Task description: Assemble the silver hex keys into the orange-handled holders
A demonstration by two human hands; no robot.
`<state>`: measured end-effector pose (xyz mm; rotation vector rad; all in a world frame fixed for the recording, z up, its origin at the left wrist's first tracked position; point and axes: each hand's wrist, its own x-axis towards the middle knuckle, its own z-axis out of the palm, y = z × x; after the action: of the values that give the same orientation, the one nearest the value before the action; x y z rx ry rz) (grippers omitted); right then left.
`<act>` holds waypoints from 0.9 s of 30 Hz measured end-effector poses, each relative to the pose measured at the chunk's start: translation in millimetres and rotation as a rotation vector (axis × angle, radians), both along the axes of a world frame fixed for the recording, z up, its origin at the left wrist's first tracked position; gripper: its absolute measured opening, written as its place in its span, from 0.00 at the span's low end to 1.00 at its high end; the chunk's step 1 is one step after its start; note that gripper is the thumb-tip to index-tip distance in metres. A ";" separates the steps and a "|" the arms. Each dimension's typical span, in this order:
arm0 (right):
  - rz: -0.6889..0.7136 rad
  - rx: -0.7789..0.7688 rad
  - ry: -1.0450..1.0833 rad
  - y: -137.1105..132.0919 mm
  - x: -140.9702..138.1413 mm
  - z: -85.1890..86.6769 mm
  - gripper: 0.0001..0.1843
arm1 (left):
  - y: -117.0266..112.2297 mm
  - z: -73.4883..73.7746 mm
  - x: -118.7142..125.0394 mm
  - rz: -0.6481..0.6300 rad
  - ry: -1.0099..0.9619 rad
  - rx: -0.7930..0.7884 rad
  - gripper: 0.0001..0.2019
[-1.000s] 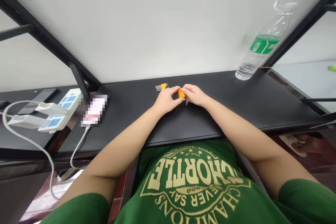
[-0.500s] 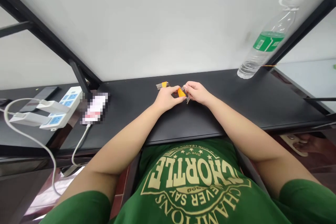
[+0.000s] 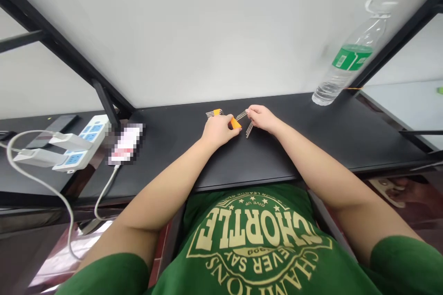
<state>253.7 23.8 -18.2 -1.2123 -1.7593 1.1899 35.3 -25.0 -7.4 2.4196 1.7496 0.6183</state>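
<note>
My left hand [image 3: 218,130] rests on the black desk [image 3: 311,133] with its fingers closed on a small orange holder [image 3: 236,123]. Thin metal pins [image 3: 241,115] stick out of that holder toward my right hand [image 3: 262,117], whose fingers pinch their tips. A few loose metal pins [image 3: 249,130] lie on the desk just below my right hand. A second orange holder with pins [image 3: 214,113] lies flat on the desk just behind my left hand.
A clear water bottle [image 3: 346,62] with a green label stands at the back right. On the left lie a phone [image 3: 125,144] on a white cable and a white power strip [image 3: 74,145] with plugs. Black frame bars rise at both sides.
My hands have drawn slightly apart: the right moved right and back, so the pins between it and the orange holder now show, and loose pins are visible on the desk.
</note>
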 end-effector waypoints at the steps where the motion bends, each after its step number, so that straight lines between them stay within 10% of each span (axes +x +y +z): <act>1: -0.022 -0.011 0.000 4.0 3.5 0.3 0.18 | 0.4 0.2 -1.4 0.014 -0.007 -0.016 0.15; 15: 0.136 0.173 -0.876 21.1 14.3 21.0 0.18 | 0.4 3.7 -8.1 0.046 -0.103 -0.073 0.16; 27: 0.169 0.256 -1.058 18.5 12.4 20.1 0.20 | 1.3 2.5 -10.2 0.023 -0.127 -0.061 0.15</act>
<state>266.1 42.3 1.9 -1.7006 -2.6923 0.3218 25.1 -23.7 -5.0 2.2695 1.7220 0.6941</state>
